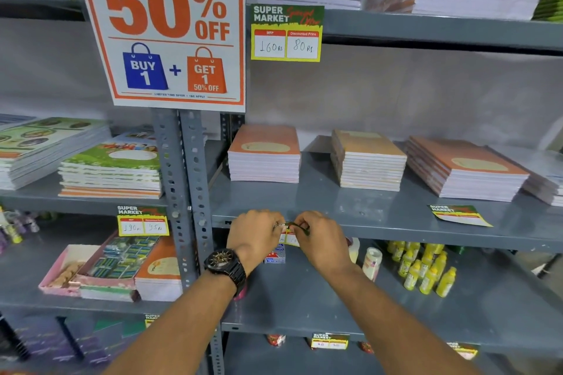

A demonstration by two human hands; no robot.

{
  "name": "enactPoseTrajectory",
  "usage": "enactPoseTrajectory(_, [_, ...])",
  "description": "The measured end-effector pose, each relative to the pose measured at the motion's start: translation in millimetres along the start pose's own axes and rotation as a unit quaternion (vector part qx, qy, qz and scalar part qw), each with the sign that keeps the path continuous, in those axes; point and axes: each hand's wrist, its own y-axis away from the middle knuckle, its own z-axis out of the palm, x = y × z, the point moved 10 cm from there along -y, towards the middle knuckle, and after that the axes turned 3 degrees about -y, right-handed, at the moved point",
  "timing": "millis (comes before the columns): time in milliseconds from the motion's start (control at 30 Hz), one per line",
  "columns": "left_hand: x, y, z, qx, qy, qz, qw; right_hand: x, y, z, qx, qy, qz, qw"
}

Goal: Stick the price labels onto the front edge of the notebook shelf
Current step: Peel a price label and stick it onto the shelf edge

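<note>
Head view, both forearms reaching up from 6 o'clock. Left hand (254,230), black wristwatch (226,265) on its wrist, and right hand (320,237) meet at frame centre against the front edge of the grey notebook shelf (396,234). Fingertips of both hands pinched together on the top edge of a price label (289,236), one hand at each upper corner; label hangs down over the shelf lip, mostly hidden, only red-and-white boxes showing between the hands. Below, at 5 o'clock, yellow bottles (426,271) stand on the lower shelf; a white bottle (372,262) lies just right of the right wrist. At 3 o'clock a spare price label (460,215) lies flat on the shelf top, well apart from the hands. Beyond, three stacks of orange notebooks (264,155) sit toward the shelf back. At 9 o'clock a fixed label (143,221) reads 190 and 95. At 12 o'clock, another fixed label (287,33) reads 160 and 80, beside a 50% OFF poster (167,27).
</note>
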Motion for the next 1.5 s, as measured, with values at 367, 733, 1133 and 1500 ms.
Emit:
enactPoseTrajectory(367, [6,1,-11,0.021,-0.033,0.04,0.998,-16,3,-15,0.054,0.111,-0.096,0.988])
enactPoseTrajectory(733, [29,56,14,0.092,-0.136,0.179,0.97,-13,74,44,-0.054,0.263,-0.274,0.924])
enactPoseTrajectory(1133, [6,54,64,-0.011,-0.261,0.155,0.953,8,58,65,-0.116,0.357,-0.262,0.889])
enactPoseTrajectory(1500, [78,47,26,0.102,-0.132,0.169,0.971,96,30,-145,0.138,-0.035,-0.042,0.989])
